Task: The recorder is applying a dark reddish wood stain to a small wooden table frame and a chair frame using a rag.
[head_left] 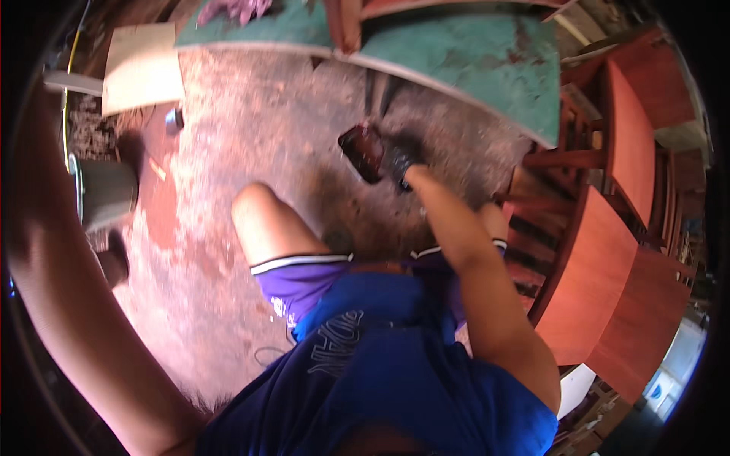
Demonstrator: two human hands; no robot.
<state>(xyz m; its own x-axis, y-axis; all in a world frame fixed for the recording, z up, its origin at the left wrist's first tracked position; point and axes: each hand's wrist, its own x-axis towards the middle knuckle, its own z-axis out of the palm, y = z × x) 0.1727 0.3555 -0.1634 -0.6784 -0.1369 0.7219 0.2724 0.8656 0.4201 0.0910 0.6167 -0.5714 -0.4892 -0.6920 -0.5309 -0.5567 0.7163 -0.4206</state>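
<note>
My right hand [402, 165] is just beside a dark red tray [353, 159]; I can't tell its fingers' spread or hold. My left hand is out of view.

The container [351, 159] at 12 o'clock is dark reddish brown with a black rim, the right hand [402, 167] at 1 black, the bench [464, 72] at 1 green with brown-red blotches. The cloth [234, 9] at 11 is pink, the board [143, 68] at 10 cream, the bucket [110, 194] at 9 grey, the panel [589, 262] at 3 orange-red; blue shirt [380, 387] at 6, pale-lettered; purple shorts [304, 283] at 8, white-edged
</note>
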